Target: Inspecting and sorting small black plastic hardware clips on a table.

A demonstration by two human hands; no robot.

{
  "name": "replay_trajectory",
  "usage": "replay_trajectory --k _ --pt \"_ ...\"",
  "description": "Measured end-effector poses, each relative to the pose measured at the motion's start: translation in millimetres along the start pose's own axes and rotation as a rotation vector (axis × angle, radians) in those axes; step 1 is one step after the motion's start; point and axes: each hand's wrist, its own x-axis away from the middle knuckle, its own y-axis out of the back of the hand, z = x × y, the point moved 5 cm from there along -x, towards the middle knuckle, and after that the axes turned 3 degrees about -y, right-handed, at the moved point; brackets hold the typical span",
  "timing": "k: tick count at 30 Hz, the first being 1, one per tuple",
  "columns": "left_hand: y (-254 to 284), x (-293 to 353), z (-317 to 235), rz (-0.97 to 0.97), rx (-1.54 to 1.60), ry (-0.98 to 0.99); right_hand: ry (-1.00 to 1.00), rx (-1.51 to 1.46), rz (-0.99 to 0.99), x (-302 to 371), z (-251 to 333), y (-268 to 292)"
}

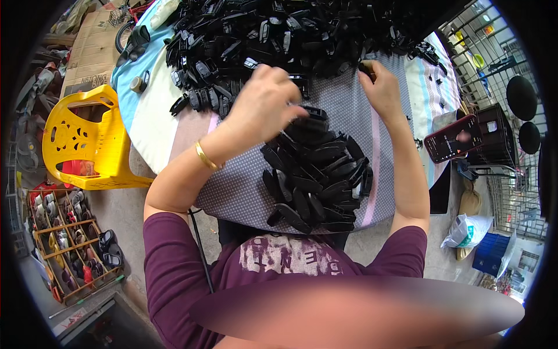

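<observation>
Black pieces (308, 185) crowd patterned cloth (229, 189) near a yellow chair (107, 152), right hand (382, 88) pinching one, left hand's (263, 106) grip unclear.

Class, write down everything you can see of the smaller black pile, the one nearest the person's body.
The smaller black pile is a loose heap of elongated pieces, many with smooth, rounded surfaces that look like plastic. They overlap at varied angles, and some catch a dull shine. The pile rests on the grey dotted cloth, between the forearms and close to the near table edge. The left hand is by its far end; blur hides whether they touch.
</observation>
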Motion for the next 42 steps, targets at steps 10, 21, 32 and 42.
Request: replay_trajectory --k 10,21,32,42 --pt "-11 4 19 0.162 -0.436 0.052 -0.269 -0.771 0.484 19 80 -5" --pt "-21 4 33 -0.107 1.343 0.602 0.347 -0.622 0.034 26 128 18" --pt "-15 -2 16 -0.034 1.295 0.426 0.106 -0.782 0.081 24 111 17" --pt "-20 4 17 -0.183 1.077 0.442 0.207 -0.438 0.003 27 119 21"
